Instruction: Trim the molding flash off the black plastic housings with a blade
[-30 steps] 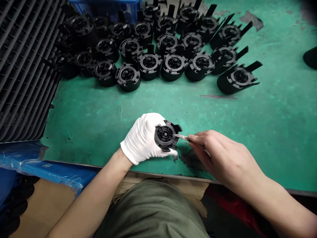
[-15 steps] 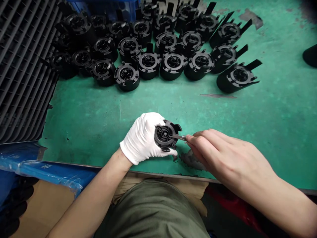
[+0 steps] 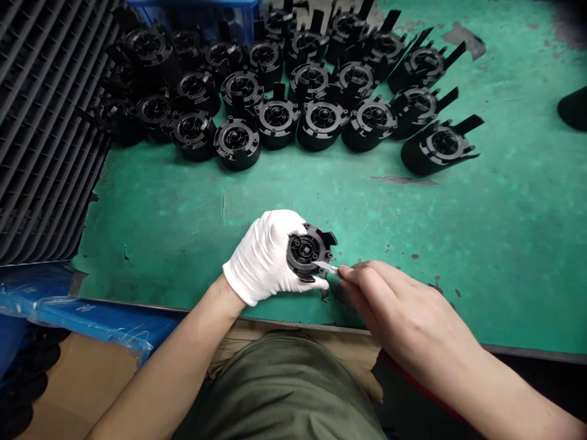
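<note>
1. Two-handed near the front edge of the bench: gripping part in left hand, knife in right hand.
2. Could nick the glove through a knife slip.
3. Could gouge the part by pressing hard.

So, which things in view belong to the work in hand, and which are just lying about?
In the work:
part, in the gloved left hand
blade, in the right hand

Around, untouched:
similar parts, perhaps same batch
blue crate
dark grid
</note>
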`<action>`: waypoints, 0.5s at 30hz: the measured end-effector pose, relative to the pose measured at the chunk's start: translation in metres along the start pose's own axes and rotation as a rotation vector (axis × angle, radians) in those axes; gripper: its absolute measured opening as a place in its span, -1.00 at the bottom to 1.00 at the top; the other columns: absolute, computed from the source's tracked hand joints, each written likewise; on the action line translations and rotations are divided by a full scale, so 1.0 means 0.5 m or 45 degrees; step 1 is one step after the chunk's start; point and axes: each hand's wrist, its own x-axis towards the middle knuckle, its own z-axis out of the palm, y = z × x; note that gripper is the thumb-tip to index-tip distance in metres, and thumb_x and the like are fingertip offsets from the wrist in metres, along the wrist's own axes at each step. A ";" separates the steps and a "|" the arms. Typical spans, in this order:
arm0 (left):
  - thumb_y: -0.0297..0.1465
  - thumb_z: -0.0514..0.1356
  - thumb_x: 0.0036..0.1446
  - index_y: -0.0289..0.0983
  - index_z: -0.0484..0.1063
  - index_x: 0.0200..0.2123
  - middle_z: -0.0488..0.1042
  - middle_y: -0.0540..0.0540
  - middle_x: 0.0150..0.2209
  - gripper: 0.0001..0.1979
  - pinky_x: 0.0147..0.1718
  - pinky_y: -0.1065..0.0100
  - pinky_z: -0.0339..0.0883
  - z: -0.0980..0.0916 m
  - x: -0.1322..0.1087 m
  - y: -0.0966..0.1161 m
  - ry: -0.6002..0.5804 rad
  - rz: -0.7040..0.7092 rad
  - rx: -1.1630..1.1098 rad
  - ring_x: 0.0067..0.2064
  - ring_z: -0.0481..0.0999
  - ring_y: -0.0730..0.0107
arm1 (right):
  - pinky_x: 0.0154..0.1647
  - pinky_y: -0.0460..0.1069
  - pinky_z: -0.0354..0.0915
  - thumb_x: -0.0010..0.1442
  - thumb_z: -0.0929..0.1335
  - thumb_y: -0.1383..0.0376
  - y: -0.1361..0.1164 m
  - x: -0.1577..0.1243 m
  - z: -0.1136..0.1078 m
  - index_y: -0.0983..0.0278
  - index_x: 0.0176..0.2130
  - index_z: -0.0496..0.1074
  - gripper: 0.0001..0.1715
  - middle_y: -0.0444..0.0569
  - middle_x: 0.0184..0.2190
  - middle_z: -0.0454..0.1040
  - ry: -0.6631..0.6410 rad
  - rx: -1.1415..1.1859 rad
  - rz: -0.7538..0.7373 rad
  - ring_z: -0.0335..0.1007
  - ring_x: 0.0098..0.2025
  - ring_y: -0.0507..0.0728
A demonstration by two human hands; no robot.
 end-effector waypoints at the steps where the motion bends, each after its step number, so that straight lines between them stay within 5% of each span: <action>1: 0.40 0.46 -0.11 -0.20 0.62 -0.19 0.66 -0.27 -0.11 -0.21 0.04 -0.03 0.54 0.000 -0.001 0.000 0.008 0.001 -0.006 -0.06 0.67 -0.10 | -0.33 0.01 0.24 0.56 0.36 0.35 0.001 -0.004 0.007 0.22 -0.14 0.33 -0.85 -0.10 -0.30 0.40 0.032 0.069 0.034 0.35 -0.34 0.08; 6: 0.45 0.41 -0.10 -0.22 0.62 -0.19 0.65 -0.27 -0.11 -0.16 0.04 -0.03 0.54 0.000 -0.002 0.002 0.034 0.003 -0.019 -0.06 0.66 -0.10 | -0.26 -0.01 0.31 0.57 0.36 0.29 0.013 -0.013 0.020 0.24 -0.04 0.38 -0.94 -0.03 -0.20 0.54 0.121 0.103 0.109 0.50 -0.24 0.09; 15: 0.44 0.43 -0.13 -0.21 0.60 -0.17 0.65 -0.27 -0.09 -0.16 0.04 -0.05 0.54 0.002 -0.003 0.001 0.034 -0.020 0.007 -0.04 0.67 -0.11 | -0.35 0.03 0.16 0.54 0.35 0.40 0.001 0.010 -0.002 0.24 -0.16 0.34 -0.84 -0.09 -0.30 0.45 0.109 -0.162 -0.002 0.34 -0.34 0.06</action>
